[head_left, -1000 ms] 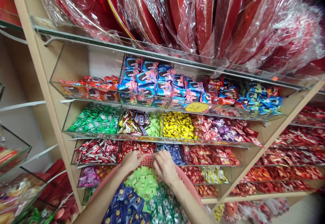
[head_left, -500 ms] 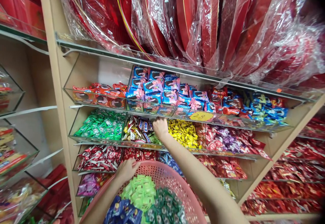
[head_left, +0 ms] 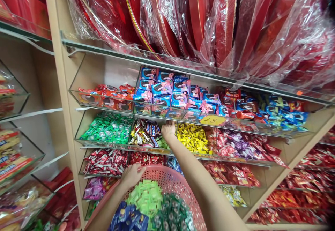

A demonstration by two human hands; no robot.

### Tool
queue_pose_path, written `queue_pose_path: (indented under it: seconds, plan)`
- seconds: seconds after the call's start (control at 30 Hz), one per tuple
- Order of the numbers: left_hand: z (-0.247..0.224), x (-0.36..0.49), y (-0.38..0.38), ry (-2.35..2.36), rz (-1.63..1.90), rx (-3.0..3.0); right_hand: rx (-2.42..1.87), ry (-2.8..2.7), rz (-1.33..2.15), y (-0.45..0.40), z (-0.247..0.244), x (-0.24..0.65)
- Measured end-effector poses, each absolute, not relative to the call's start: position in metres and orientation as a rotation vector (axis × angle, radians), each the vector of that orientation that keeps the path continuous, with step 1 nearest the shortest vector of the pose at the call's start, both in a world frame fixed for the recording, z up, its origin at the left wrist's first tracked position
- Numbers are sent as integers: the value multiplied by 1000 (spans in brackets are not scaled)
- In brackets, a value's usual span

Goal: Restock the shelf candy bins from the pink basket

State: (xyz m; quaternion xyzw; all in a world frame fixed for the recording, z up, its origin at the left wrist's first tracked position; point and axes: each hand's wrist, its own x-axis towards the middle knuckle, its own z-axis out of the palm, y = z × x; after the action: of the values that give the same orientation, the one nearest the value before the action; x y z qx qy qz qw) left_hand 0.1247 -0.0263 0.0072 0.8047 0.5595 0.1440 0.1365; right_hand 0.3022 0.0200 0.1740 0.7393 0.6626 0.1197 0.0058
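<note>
My left hand [head_left: 131, 175] is closed over the rim of a pink perforated plastic basket [head_left: 183, 182]. Inside the basket lie light green candy packets [head_left: 146, 196], dark blue packets [head_left: 128, 218] and dark green ones [head_left: 175, 213]. Up on the shelf, my right hand [head_left: 168, 129] reaches into a compartment with light green packets [head_left: 162, 143]. Its fingers are curled down, the tips hidden, so what they hold does not show. Snickers bars and gold-wrapped sweets [head_left: 145, 133] lie just left of it, and yellow-wrapped candies [head_left: 193, 138] just right.
Above the right hand runs a glass-fronted shelf of blue and pink cookie packs [head_left: 162, 89] with a yellow price label [head_left: 212, 120]. Green candies [head_left: 107, 128] fill the left bin. Red plastic-wrapped trays [head_left: 197, 14] stand overhead. Wooden dividers [head_left: 59, 67] flank the shelves.
The shelves have shifted slightly right in view as the camera moved. My right hand stays in the same compartment, and my left hand keeps its hold on the basket rim.
</note>
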Motion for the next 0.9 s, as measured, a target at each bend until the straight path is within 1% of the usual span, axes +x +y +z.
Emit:
queue_pose_path:
  seconds: [0.13,0.2,0.3,0.33,0.37,0.43,0.5,0.6,0.67,0.77,0.9]
  plan:
    - [10,125,-27,1626,378,2312,2381,2046,523,14,172,299]
    - [10,125,-27,1621,380,2313,2402,2119,660,0,171,296]
    - [10,126,-25,1613,399,2334,2440,2413,896,-39,165,290]
    - [10,126,-25,1612,406,2339,2452,2549,889,-55,162,288]
    - [10,127,-25,1612,413,2345,2447,2717,812,-71,157,287]
    - [12,130,-27,1603,415,2369,2382,3115,453,-101,145,287]
    - [16,134,-29,1585,409,2391,2348,3415,-70,-123,128,288]
    - [23,140,-34,1559,388,2390,2403,3529,-885,-140,102,289]
    - [26,144,-37,1544,352,2377,2469,3461,-1274,-144,89,290]
    - [28,147,-40,1534,303,2370,2550,3336,-1623,-149,77,293]
    - [28,150,-42,1558,298,2401,2627,3205,-1863,-152,70,297]
